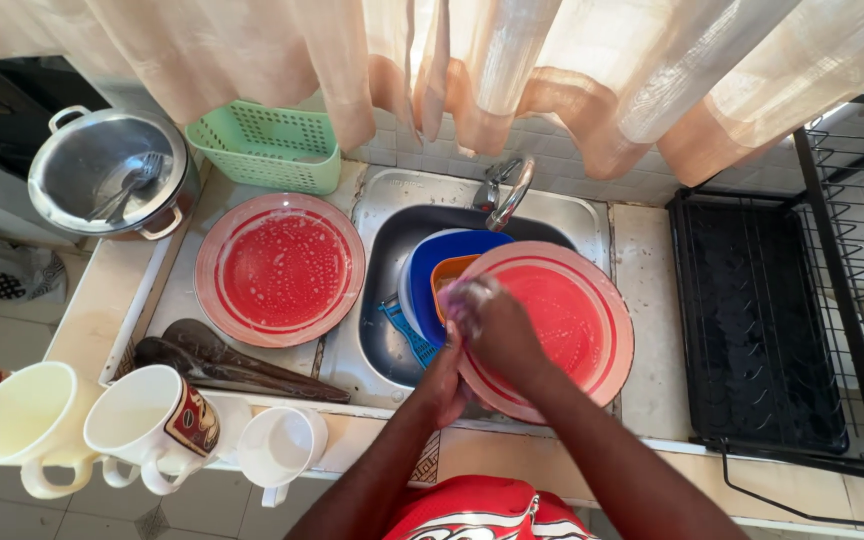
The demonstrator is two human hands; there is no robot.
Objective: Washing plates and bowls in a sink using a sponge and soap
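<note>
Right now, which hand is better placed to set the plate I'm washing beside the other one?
Likely the left hand: it grips the red plate at its near rim, on the side toward the soapy plate on the counter. The right hand lies sudsy on the plate's face.

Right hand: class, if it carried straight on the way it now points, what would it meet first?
The right hand points up-left across the red plate, so probably the orange bowl inside the blue bowl, though depth is unclear.

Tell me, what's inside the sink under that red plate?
In the sink, a blue bowl holds an orange container; a blue brush-like tool lies beside it. The red plate and hands cover the rest.
</note>
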